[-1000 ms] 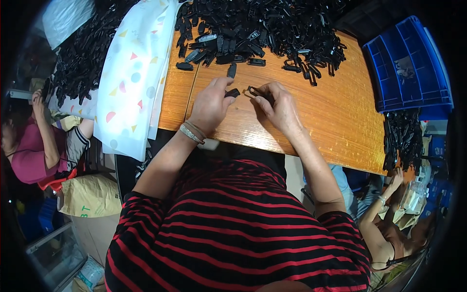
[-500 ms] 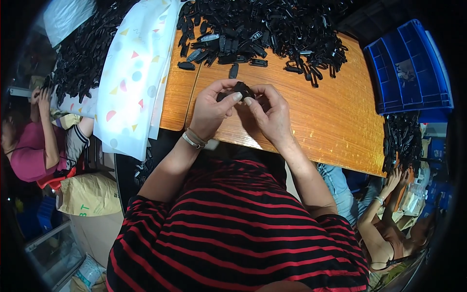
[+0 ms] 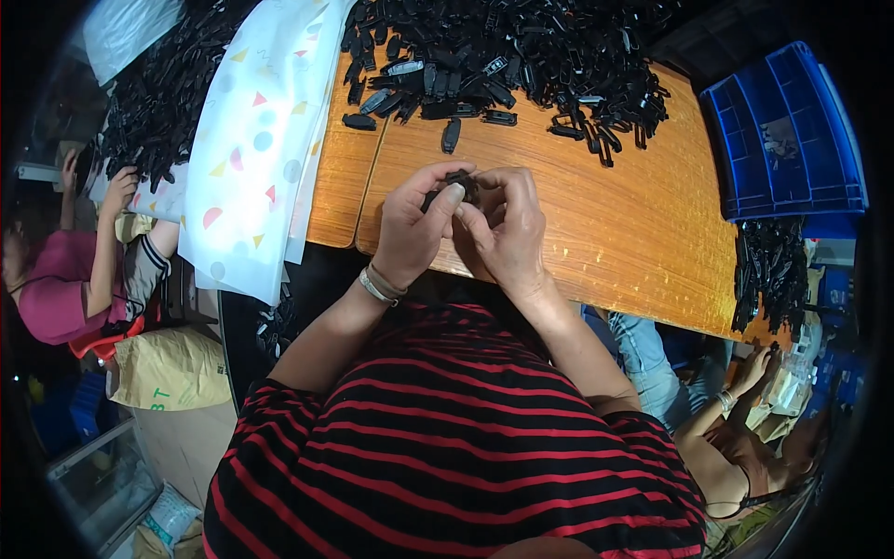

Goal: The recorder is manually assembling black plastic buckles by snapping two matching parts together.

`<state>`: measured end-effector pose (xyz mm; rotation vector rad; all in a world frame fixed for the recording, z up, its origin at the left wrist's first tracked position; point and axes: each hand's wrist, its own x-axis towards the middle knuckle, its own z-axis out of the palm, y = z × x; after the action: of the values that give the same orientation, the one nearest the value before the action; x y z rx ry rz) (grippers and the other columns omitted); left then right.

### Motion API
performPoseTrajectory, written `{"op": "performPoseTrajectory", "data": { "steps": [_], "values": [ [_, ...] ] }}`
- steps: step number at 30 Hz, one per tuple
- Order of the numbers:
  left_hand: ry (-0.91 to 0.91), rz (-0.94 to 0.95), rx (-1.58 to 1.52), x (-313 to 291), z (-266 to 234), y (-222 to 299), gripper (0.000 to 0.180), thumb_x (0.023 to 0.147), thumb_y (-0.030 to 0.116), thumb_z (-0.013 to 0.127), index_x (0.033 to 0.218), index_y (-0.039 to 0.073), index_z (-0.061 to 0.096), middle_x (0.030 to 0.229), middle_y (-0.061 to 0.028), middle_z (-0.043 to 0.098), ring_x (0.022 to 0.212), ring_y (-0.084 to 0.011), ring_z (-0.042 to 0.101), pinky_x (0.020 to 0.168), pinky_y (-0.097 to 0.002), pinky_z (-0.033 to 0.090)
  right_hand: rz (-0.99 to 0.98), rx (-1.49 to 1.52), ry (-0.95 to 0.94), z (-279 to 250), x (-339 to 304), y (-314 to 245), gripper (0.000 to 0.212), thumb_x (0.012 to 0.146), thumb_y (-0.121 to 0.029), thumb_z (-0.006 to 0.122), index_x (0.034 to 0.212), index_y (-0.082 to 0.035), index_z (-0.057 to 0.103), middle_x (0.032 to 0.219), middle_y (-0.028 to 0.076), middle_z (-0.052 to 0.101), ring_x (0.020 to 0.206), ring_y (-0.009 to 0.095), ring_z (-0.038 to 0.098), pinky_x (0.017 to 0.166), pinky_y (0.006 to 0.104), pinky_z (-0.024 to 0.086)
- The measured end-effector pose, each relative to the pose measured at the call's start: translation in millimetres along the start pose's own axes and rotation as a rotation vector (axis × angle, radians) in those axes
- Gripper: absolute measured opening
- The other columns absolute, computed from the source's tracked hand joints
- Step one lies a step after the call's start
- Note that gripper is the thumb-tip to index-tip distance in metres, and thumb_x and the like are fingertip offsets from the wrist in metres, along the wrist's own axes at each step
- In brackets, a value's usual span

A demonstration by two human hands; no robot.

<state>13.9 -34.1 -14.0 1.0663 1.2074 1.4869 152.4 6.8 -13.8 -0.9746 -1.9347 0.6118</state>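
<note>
Close together above the near edge of the wooden table [image 3: 596,233], both hands are closed on a small black plastic part [image 3: 460,184]. My left hand [image 3: 416,219] grips it from the left, thumb laid across its top. Thumb and fingers of my right hand [image 3: 508,228] pinch it from the other side. Much of the part is hidden by my fingers, so its exact kind does not show. Just beyond my hands a single flat black oblong piece [image 3: 452,135] lies on the wood. Behind it spreads a large heap of similar black plastic pieces [image 3: 521,56].
A white plastic sheet with coloured shapes [image 3: 247,158] hangs over the table's left side. At the right stands a blue crate [image 3: 782,140], with more black parts [image 3: 771,270] below it. Co-workers sit at left and right; a brown paper sack [image 3: 172,368] is at lower left.
My right hand has shifted slightly left and its fingers have curled closer around the black part. The left co-worker's hands have moved apart; the right co-worker's hands have drawn back from the black parts.
</note>
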Motion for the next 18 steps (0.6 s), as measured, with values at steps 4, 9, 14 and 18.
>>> {"op": "performPoseTrajectory", "data": {
  "steps": [4,9,14,18],
  "values": [
    [-0.092,-0.053,-0.117,2,-4,2,0.024,0.101,0.018,0.046,0.113,0.001,0.059,0.086,0.0018,0.062,0.060,-0.0001,0.045,0.054,-0.0146,0.038,0.176,0.180,-0.060,3,-8,-2,0.051,0.077,-0.014,0.079,0.118,-0.003,0.051,0.085,0.013,0.059,0.067,0.026,0.062,0.058,0.0317,0.050],
    [-0.185,-0.068,-0.094,1,-10,16,0.024,0.100,0.021,0.046,0.099,0.003,0.062,0.082,0.0034,0.062,0.063,-0.0004,0.049,0.053,-0.0147,0.038,0.051,0.273,-0.162,9,-13,-13,0.049,0.085,-0.008,0.070,0.127,-0.001,0.046,0.105,0.013,0.058,0.093,0.019,0.061,0.076,0.0282,0.049],
    [-0.109,-0.129,-0.150,-15,-31,13,0.026,0.101,0.023,0.045,0.093,0.005,0.062,0.082,0.0018,0.062,0.065,-0.0024,0.052,0.054,-0.0160,0.038,0.261,0.402,-0.294,26,-15,-32,0.036,0.084,-0.009,0.070,0.114,-0.003,0.052,0.090,0.009,0.060,0.079,0.018,0.063,0.067,0.0303,0.049],
    [0.066,-0.357,0.083,-56,-84,19,0.028,0.101,0.024,0.045,0.091,0.004,0.061,0.077,-0.0008,0.061,0.066,-0.0063,0.052,0.055,-0.0209,0.040,0.172,0.328,-0.555,26,-6,-24,0.040,0.081,-0.013,0.074,0.116,-0.004,0.056,0.082,0.009,0.062,0.069,0.016,0.062,0.060,0.0294,0.048]
  ]
}}
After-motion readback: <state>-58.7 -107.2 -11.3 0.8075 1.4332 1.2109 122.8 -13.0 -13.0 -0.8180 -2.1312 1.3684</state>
